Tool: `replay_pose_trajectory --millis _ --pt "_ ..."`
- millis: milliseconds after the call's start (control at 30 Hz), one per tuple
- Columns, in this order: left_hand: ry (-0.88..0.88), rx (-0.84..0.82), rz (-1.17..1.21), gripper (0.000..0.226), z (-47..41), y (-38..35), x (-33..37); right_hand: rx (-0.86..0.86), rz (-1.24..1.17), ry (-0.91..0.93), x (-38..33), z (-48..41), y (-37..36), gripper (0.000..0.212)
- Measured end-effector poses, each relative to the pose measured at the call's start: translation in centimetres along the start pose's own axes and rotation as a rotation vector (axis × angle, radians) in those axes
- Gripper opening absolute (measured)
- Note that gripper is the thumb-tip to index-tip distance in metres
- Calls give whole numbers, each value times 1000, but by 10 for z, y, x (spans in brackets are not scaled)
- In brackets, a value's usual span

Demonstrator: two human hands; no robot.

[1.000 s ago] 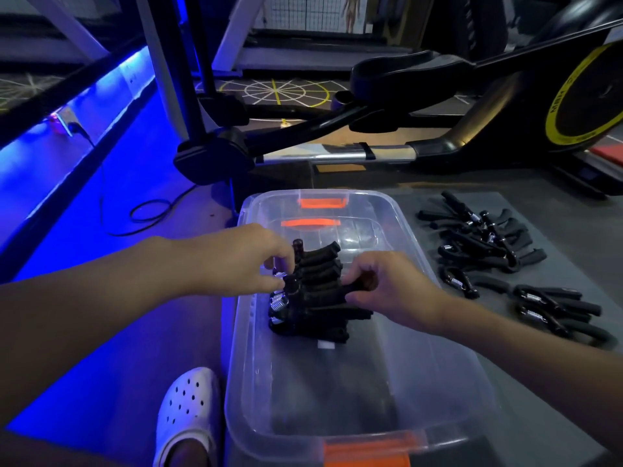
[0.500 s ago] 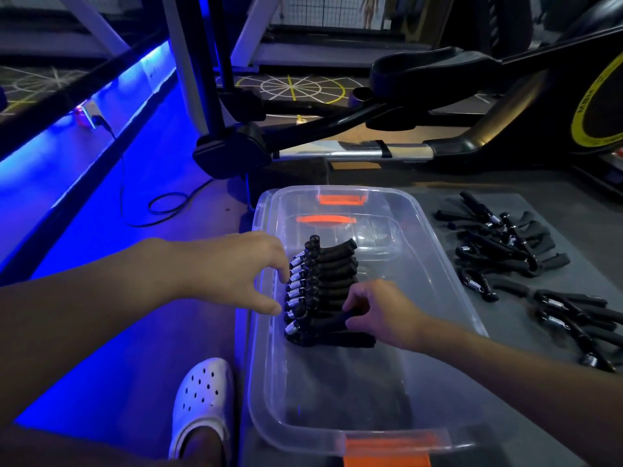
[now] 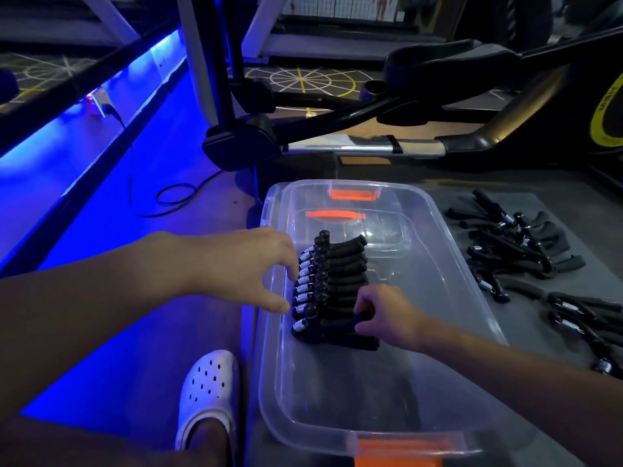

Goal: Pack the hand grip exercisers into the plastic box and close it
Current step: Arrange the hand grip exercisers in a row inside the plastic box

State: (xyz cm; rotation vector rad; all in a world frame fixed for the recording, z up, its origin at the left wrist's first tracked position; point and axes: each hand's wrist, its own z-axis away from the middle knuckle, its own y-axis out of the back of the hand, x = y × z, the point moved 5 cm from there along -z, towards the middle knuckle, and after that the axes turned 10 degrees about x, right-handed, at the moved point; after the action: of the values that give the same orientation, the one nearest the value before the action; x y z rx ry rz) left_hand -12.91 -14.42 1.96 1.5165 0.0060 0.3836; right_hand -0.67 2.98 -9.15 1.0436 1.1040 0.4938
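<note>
Clearly packing is in hand: the left hand (image 3: 249, 267), fingers loosely apart, steadies the row of exercisers (image 3: 340, 264) inside the plastic box (image 3: 455, 237), the right hand (image 3: 387, 315) grips the nearest exerciser (image 3: 332, 336), and next the loose exercisers (image 3: 519, 244) on the mat (image 3: 526, 332) probably need fetching.

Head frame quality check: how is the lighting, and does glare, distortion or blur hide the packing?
Head view: dim, with a blue light strip tinting the left floor; wide-angle bending curves the plastic box rim; mild sheen on its clear walls, no harsh glare; the row of exercisers inside is sharp, springs readable; loose exercisers on the right blend into the dark mat.
</note>
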Motion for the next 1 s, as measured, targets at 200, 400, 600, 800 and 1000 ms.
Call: replay_pose_trajectory --millis 200,400,600,800,1000 --pt "-16 14 3 40 0 0 2 35 86 -70 15 0 -11 19" --pt "-24 22 14 38 1 -1 3 57 173 -59 18 -1 -14 12" --pt "-13 26 38 37 1 -2 2 70 121 -39 26 -3 -21 24" --pt "-8 19 36 37 1 -2 2 66 134 -18 32 -3 -28 38" --pt "-10 25 36 37 1 -3 3 95 108 4 30 -2 -26 42"
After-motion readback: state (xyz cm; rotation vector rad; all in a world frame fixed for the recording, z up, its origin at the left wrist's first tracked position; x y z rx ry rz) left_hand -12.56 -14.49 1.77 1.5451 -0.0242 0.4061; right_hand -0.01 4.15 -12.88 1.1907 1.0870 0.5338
